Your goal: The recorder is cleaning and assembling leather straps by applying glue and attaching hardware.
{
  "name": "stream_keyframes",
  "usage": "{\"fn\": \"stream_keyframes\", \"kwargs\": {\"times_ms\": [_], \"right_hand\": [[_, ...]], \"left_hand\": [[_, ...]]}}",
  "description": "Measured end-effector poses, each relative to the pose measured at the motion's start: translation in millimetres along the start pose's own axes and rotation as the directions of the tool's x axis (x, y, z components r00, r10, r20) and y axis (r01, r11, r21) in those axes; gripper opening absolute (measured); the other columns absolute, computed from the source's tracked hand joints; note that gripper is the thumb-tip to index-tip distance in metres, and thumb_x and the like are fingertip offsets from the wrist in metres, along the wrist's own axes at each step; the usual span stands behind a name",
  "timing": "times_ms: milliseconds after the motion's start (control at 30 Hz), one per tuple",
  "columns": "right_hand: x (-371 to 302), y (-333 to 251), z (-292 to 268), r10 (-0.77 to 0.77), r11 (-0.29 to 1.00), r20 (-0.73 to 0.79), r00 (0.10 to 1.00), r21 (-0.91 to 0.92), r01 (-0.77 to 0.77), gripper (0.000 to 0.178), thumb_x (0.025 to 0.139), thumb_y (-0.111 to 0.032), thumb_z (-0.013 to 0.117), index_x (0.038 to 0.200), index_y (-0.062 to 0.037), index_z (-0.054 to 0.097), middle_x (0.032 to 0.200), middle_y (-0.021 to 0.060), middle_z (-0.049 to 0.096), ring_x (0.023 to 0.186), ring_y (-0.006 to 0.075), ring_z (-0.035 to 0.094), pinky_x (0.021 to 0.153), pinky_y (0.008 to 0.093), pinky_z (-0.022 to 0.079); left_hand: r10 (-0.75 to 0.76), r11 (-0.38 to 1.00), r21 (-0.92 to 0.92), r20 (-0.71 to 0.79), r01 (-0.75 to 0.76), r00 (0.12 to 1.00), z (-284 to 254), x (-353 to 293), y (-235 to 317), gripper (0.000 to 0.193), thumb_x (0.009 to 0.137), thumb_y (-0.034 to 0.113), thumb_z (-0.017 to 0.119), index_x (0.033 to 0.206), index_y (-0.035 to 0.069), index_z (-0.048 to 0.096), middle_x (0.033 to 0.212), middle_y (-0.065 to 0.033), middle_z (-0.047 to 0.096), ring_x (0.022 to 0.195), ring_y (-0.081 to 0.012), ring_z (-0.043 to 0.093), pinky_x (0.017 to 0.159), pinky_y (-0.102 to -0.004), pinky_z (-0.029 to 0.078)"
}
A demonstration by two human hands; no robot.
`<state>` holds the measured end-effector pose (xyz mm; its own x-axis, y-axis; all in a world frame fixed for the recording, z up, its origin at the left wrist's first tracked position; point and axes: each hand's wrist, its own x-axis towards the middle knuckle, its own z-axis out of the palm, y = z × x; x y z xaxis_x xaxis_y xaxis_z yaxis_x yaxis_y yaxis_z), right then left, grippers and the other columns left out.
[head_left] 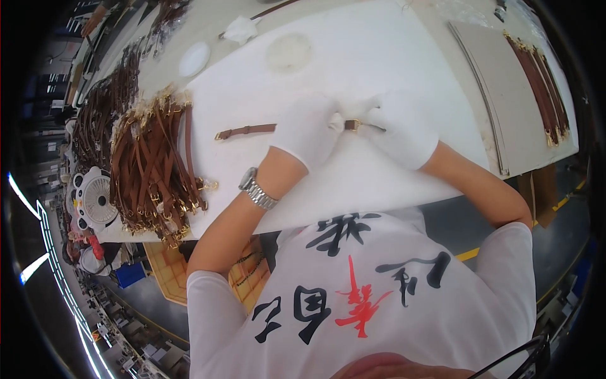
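A narrow brown leather strap (247, 130) with gold-coloured metal fittings crosses the white work surface. My left hand (304, 131), in a white glove, is closed over its middle, and one end sticks out to the left. My right hand (407, 129), also gloved in white, pinches the strap beside a gold buckle (353, 125) in the gap between my hands. A thin dark tip shows under the right fingers. The gloves hide most of the fingertips and the covered length of strap.
Many brown straps with gold buckles (154, 158) are heaped at the left, near a white fan (99, 199). A white round lid (194, 59) and crumpled white cloth (240, 29) lie farther back. At right, a grey board (505, 114) bears a metal strip (481, 95) and several straps (533, 82).
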<state>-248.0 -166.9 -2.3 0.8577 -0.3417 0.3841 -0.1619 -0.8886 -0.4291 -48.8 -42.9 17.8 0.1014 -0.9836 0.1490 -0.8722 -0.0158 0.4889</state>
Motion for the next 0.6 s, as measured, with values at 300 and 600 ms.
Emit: {"fn": "stream_keyframes", "kwargs": {"times_ms": [300,600], "right_hand": [[-3.6,-1.4,-3.9,-0.018,0.999,-0.025,1.000,-0.035,0.018,0.013,0.088,-0.019,0.075,0.084,-0.0071,0.077,0.083,0.0124,0.069,0.082,0.0330,0.067,0.074,0.0470,0.054],[-4.7,-3.4,-5.7,-0.009,1.000,-0.007,1.000,0.005,0.009,0.016,0.087,-0.018,0.078,0.079,-0.0056,0.074,0.083,0.0128,0.069,0.083,0.0332,0.067,0.076,0.0475,0.053]], "left_hand": [[-0.187,0.977,0.123,0.083,0.176,0.979,-14.6,-7.9,-18.3,0.013,0.095,0.011,0.063,0.094,0.000,0.071,0.096,-0.0240,0.070,0.093,-0.0430,0.068,0.085,-0.0522,0.055],[-0.045,0.982,0.178,-0.095,0.061,0.994,-2.8,-25.0,-20.5,0.012,0.096,0.012,0.062,0.095,0.003,0.070,0.094,-0.0210,0.069,0.091,-0.0417,0.068,0.080,-0.0513,0.055]]}}
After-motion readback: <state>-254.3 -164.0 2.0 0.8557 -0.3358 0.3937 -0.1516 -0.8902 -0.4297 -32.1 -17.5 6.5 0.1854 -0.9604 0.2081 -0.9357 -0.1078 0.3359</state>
